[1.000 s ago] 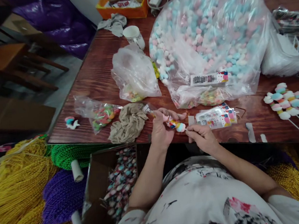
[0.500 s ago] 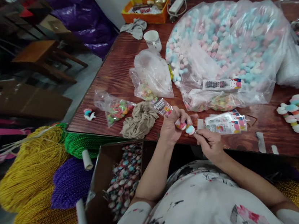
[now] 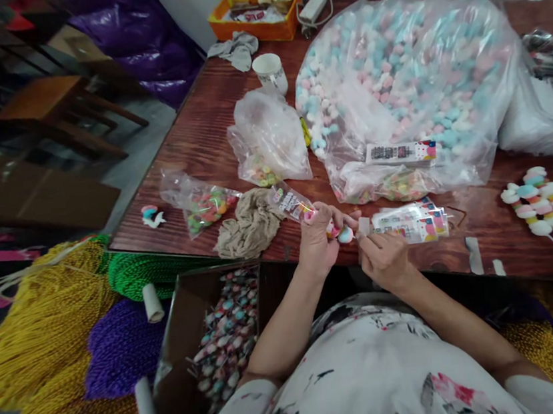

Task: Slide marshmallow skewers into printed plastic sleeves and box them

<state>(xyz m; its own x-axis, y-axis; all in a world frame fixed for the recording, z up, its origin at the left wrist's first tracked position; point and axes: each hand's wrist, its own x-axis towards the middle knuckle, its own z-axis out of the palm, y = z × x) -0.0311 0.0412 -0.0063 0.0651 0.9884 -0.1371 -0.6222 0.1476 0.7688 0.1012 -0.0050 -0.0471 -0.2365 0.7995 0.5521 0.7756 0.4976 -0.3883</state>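
On the left, bundles of yellow rope [image 3: 45, 289] lie beside a cardboard box [image 3: 169, 381] full of small colourful sweets [image 3: 230, 347]. On the table [image 3: 170, 159], a small bag of gummy sweets [image 3: 209, 208] lies next to a crumpled cloth [image 3: 246, 227].

Just right of the cloth, a clear printed wrapper [image 3: 290, 204] slants up and away from the left hand [image 3: 318, 242], whose fingers close around its lower part. The candy stick [image 3: 345, 235] is between the two hands at the front edge of the table; its blue-and-white end shows, and the rest looks to be inside the wrapper or behind the fingers. The right hand [image 3: 383, 254] is at that end with its fingers curled in; whether they pinch the stick or the wrapper's edge I cannot tell.

The step in hand seems to be fitting the wrapper over the candy. From here, the move calls for a steady left hold on the film and a light, straight push from the right, since soft sweets could squash or snag at the opening.

Flat wrappers [image 3: 409, 223] lie just beyond the right hand, below a big bag of marshmallows [image 3: 421, 68]. At far right, unwrapped candy sticks [image 3: 540, 201] lie in a pile.
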